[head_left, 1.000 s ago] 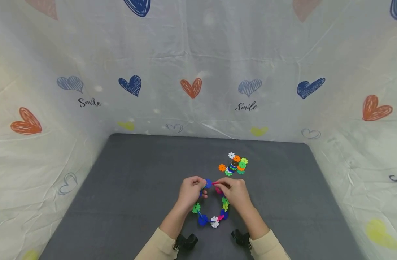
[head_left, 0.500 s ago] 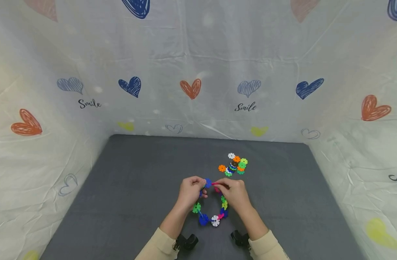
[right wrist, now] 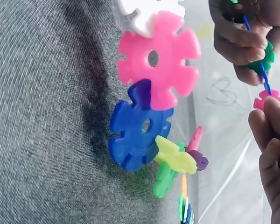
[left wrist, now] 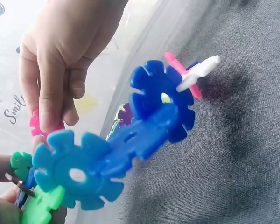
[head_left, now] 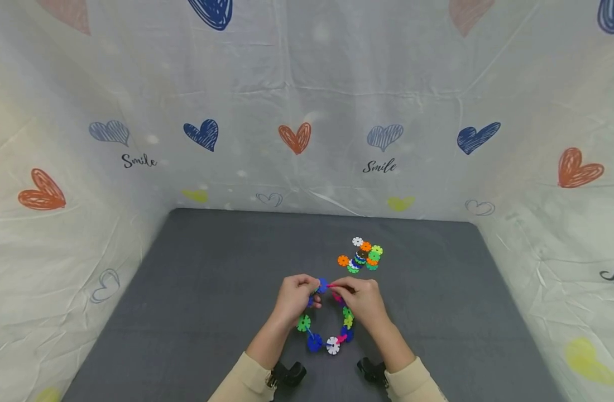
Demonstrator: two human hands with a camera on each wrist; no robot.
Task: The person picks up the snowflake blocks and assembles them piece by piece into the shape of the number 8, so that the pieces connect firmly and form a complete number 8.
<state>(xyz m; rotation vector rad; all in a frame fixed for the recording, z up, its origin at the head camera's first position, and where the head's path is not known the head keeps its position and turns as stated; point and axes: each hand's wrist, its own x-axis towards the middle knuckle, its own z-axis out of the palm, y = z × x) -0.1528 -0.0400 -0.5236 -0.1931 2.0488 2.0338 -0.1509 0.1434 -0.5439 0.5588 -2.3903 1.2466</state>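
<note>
A loop-shaped chain of slotted plastic snowflake discs hangs below both hands in the head view, with a white disc (head_left: 332,346) and a blue disc (head_left: 314,342) at its near end. My left hand (head_left: 293,296) grips the chain's upper left, its fingers around a brown disc (right wrist: 245,10) and a green disc (right wrist: 267,58). Thumb and fingers of my right hand (head_left: 364,298) pinch a pink disc (right wrist: 266,99). Edge-on between the hands, another blue disc (right wrist: 264,77) meets that pink disc at its rim. Part of the pink disc is hidden by fingertips.
Beyond the hands lies a small group of loose discs, including an orange disc (head_left: 343,261), a white disc (head_left: 357,242) and a short stack (head_left: 359,258). Grey cloth (head_left: 226,268) covers the table. A printed curtain (head_left: 332,67) stands behind it.
The lower part of the chain sways slightly, its white disc now a little nearer the body. Both hands keep nearly the same place and grip.
</note>
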